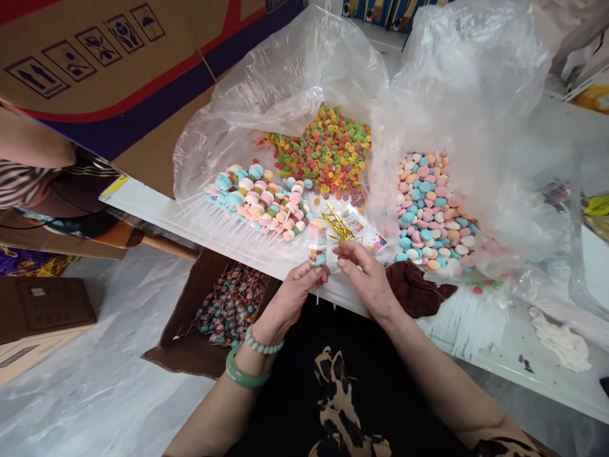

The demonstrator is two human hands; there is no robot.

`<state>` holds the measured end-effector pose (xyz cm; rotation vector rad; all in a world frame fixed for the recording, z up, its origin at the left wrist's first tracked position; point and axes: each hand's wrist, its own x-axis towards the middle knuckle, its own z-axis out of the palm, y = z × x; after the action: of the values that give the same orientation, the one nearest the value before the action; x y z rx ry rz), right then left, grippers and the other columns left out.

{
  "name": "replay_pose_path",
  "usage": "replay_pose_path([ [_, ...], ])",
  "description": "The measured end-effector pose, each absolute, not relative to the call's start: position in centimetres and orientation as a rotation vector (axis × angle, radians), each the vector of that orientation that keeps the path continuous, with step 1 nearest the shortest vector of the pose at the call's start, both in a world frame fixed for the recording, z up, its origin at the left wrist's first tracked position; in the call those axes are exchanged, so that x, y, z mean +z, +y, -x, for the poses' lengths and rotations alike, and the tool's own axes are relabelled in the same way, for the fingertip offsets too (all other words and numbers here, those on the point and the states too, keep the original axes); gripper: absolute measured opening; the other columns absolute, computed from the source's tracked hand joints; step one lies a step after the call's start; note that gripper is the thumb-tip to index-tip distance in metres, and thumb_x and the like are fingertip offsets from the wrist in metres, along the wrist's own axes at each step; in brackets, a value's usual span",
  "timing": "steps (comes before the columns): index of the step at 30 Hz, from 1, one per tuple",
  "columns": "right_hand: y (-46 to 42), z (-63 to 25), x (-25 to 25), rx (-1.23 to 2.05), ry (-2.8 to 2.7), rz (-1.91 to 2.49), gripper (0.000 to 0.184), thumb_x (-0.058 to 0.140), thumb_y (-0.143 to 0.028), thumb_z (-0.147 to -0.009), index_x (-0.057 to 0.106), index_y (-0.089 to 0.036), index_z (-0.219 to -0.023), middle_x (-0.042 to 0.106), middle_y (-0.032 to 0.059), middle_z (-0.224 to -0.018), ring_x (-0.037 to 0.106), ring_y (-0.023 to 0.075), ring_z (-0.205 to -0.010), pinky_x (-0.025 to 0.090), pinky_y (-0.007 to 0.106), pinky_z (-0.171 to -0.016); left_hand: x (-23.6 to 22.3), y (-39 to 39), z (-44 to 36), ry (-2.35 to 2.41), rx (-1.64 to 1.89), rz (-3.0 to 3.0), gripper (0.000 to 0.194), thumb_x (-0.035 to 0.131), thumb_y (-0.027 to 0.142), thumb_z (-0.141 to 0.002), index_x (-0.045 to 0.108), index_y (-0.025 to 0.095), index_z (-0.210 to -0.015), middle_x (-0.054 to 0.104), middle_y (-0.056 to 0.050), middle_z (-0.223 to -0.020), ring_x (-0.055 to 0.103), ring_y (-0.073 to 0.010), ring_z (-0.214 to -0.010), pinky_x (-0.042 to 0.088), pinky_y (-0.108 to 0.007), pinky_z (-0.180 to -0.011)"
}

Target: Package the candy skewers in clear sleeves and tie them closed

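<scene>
My left hand (303, 284) is closed round the lower end of a candy skewer (318, 241), a stack of pastel marshmallow pieces and gummy rings on a white stick. It stands upright and seems to be in a clear wrapper. Just to its right is my right hand (364, 273), fingers bent and a little apart, with nothing visible in it. Beyond the fingers, gold twist ties (339, 223) lie on a printed plastic packet (364, 227). A pile of unwrapped candy skewers (259, 200) rests to the left, sticks pointing towards me.
Clear plastic bags hold gummy rings (328, 152) and pastel candies (428, 209). White sticks (469, 324) and a brown cloth (419, 289) lie at the right. Below the table edge, a cardboard box (183, 336) contains many finished skewers. Another person's arm (35, 139) shows far left.
</scene>
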<state>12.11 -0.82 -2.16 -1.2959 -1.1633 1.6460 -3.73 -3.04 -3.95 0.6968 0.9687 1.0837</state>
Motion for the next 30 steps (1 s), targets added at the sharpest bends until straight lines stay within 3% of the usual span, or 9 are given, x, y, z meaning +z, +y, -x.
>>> replay_pose_path([
  [3, 0.7, -11.3, -1.1, 1.605, -1.163, 1.282, 0.034, 0.070, -0.036, -0.072, 0.062, -0.021, -0.101, 0.069, 0.0037, -0.094, 0.063, 0.0173, -0.083, 0.050, 0.031, -0.075, -4.3, -3.0, 3.0, 0.850, 0.868, -0.652, 0.033, 0.071, 0.048, -0.077, 0.067, 0.017, -0.066, 0.060, -0.004, -0.064, 0.056, -0.0147, -0.057, 0.044, -0.027, -0.058],
  [6, 2.1, -9.8, -1.2, 1.634, -1.015, 1.289, 0.030, 0.073, -0.037, -0.067, 0.061, -0.018, -0.087, 0.067, 0.0013, -0.078, 0.059, 0.0140, -0.066, 0.049, 0.028, -0.065, -4.7, -3.0, 2.7, 1.000, 0.890, -0.616, 0.034, 0.071, 0.049, -0.076, 0.066, 0.017, -0.068, 0.053, 0.000, -0.055, 0.043, -0.0100, -0.042, 0.032, -0.025, -0.045],
  [9, 3.7, -8.7, -1.5, 1.528, -1.037, 1.315, 0.034, 0.076, -0.042, -0.063, 0.059, -0.019, -0.081, 0.065, -0.0001, -0.074, 0.058, 0.0134, -0.065, 0.048, 0.026, -0.063, -5.1, -3.0, 3.1, 1.461, 1.219, -0.908, 0.026, 0.071, 0.042, -0.078, 0.066, 0.018, -0.068, 0.053, 0.002, -0.058, 0.043, -0.0103, -0.052, 0.034, -0.024, -0.052],
  [13, 8.1, -8.8, -1.0, 1.335, -1.480, 1.434, 0.034, 0.054, -0.051, -0.085, 0.064, -0.019, -0.088, 0.068, 0.0031, -0.082, 0.060, 0.0156, -0.069, 0.047, 0.028, -0.065, -5.6, -3.2, 4.1, 1.668, 1.370, -1.105, 0.024, 0.059, 0.037, -0.086, 0.059, 0.019, -0.071, 0.048, 0.004, -0.061, 0.042, -0.0109, -0.059, 0.036, -0.024, -0.061],
  [16, 12.3, -8.9, -1.2, 0.698, -1.879, 1.890, 0.024, 0.050, -0.033, -0.088, 0.069, -0.017, -0.086, 0.070, 0.0084, -0.094, 0.063, 0.0214, -0.087, 0.046, 0.031, -0.075, -5.8, -3.0, 4.3, 1.598, 1.364, -0.930, 0.027, 0.056, 0.037, -0.086, 0.052, 0.019, -0.066, 0.038, 0.005, -0.057, 0.034, -0.0097, -0.055, 0.031, -0.023, -0.055],
  [19, 15.2, -8.4, -2.6, 0.505, -2.107, 2.194, 0.020, 0.057, -0.017, -0.079, 0.072, -0.016, -0.091, 0.071, 0.0124, -0.101, 0.064, 0.0257, -0.094, 0.045, 0.033, -0.077, -5.7, -2.8, 4.0, 1.503, 1.321, -0.733, 0.026, 0.058, 0.035, -0.082, 0.049, 0.018, -0.063, 0.033, 0.006, -0.054, 0.026, -0.0081, -0.051, 0.025, -0.022, -0.049],
  [22, 15.8, -8.5, -3.9, 0.569, -2.054, 2.178, 0.022, 0.057, -0.010, -0.071, 0.072, -0.018, -0.085, 0.071, 0.0083, -0.091, 0.064, 0.0233, -0.088, 0.044, 0.031, -0.074, -5.2, -2.7, 3.8, 1.440, 1.299, -0.553, 0.023, 0.058, 0.031, -0.075, 0.048, 0.018, -0.060, 0.030, 0.007, -0.050, 0.022, -0.0062, -0.047, 0.018, -0.020, -0.045],
  [26, 15.1, -10.1, -4.2, 0.774, -1.724, 1.695, 0.005, 0.057, -0.018, -0.071, 0.059, -0.019, -0.067, 0.060, -0.0008, -0.069, 0.056, 0.0153, -0.071, 0.041, 0.026, -0.067, -4.8, -2.5, 3.7, 1.396, 1.275, -0.422, 0.020, 0.060, 0.031, -0.071, 0.050, 0.017, -0.061, 0.032, 0.008, -0.049, 0.021, -0.0038, -0.043, 0.013, -0.018, -0.042],
  [30, 14.7, -12.2, -3.3, 1.021, -1.411, 1.327, 0.008, 0.053, -0.024, -0.074, 0.048, -0.021, -0.069, 0.054, -0.0042, -0.063, 0.043, 0.0099, -0.052, 0.035, 0.023, -0.053, -4.6, -2.4, 3.1, 1.318, 1.196, -0.362, 0.026, 0.067, 0.037, -0.070, 0.053, 0.016, -0.065, 0.036, 0.008, -0.050, 0.022, -0.0018, -0.041, 0.011, -0.017, -0.040],
])
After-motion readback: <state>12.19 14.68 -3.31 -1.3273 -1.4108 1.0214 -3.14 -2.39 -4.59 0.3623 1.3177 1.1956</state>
